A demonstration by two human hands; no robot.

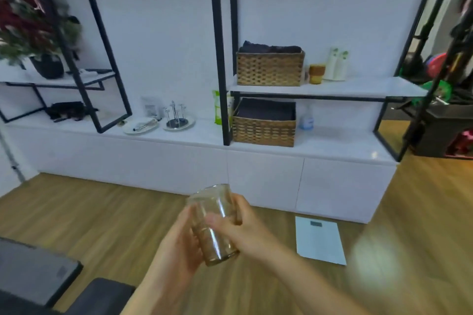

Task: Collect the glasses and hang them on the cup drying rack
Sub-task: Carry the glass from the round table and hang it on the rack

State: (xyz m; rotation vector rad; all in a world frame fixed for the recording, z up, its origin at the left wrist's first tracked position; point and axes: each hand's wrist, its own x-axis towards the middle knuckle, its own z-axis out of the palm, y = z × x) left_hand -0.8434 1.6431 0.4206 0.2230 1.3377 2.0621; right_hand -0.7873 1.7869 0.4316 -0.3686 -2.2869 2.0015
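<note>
A clear drinking glass [213, 222] is held in front of me, low in the middle of the view, tilted with its rim pointing away. My left hand [179, 245] cups it from the left and my right hand [240, 225] grips it from the right. The cup drying rack [176, 116], a metal stand with thin prongs on a round tray, stands far off on the white counter [199, 135], with nothing hanging on it.
A white plate [139, 126] with utensils lies left of the rack. Two wicker baskets [265, 124] sit in a black-framed shelf. A white scale [318, 243] lies on the wooden floor. Dark furniture [38, 271] is at the lower left.
</note>
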